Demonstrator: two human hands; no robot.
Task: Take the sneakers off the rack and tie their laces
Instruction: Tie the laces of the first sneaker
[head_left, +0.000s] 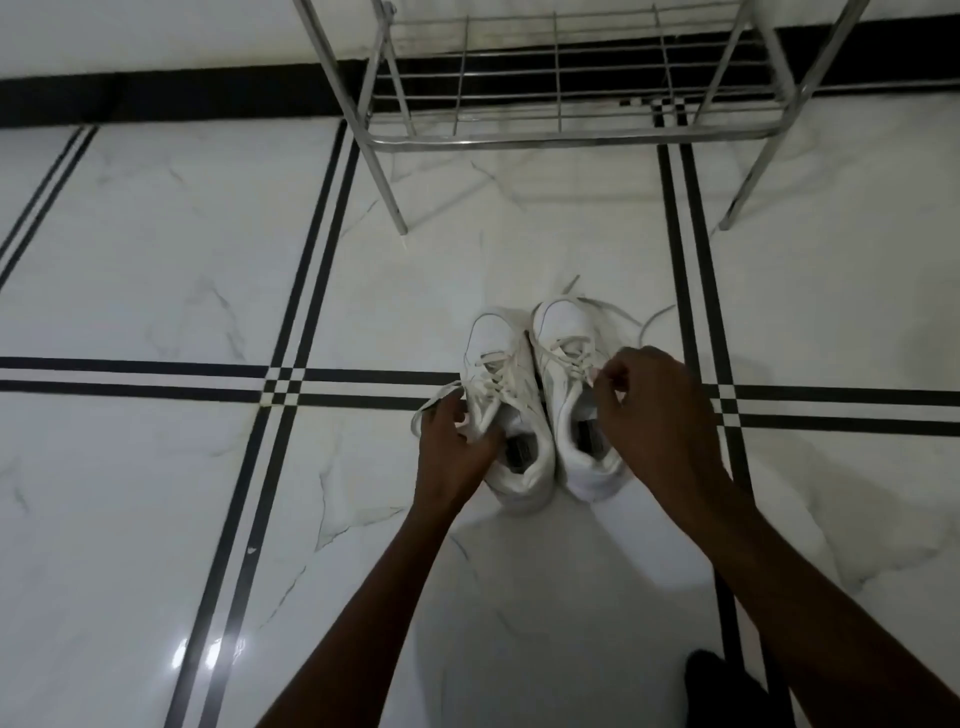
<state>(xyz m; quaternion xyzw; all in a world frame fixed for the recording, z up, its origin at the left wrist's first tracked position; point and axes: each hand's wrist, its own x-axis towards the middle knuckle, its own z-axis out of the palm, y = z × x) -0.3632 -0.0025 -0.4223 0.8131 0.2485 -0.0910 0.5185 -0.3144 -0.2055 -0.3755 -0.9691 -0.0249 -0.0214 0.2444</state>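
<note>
White marble floor tiles (156, 249) with thin black inlay lines run under everything, and the steel wire shoe rack (561, 78) stands against the dark skirting with no shoes on the shelf that shows. Both white sneakers sit on the floor just in front of the rack, side by side and touching, toes toward it. The left hand (457, 447) rests at the outer side of the left sneaker (511, 415), fingers curled loosely around a lace end (436, 402) that loops out away from the shoe. The right hand (654, 410) hovers over the right sneaker (574, 395), thumb and forefinger pinched together at its upper eyelets, seemingly on a lace, though the strand itself is too fine to confirm. Tying looks only begun: laces (623, 312) still trail loose toward the rack. To do it well, I would settle on one shoe, draw both its ends even and snug, then cross them close to the tongue before forming loops. The right palm hides that shoe's outer side, the rack's top is cut off, and a dark shape (711, 686) near the right forearm is unreadable.
</note>
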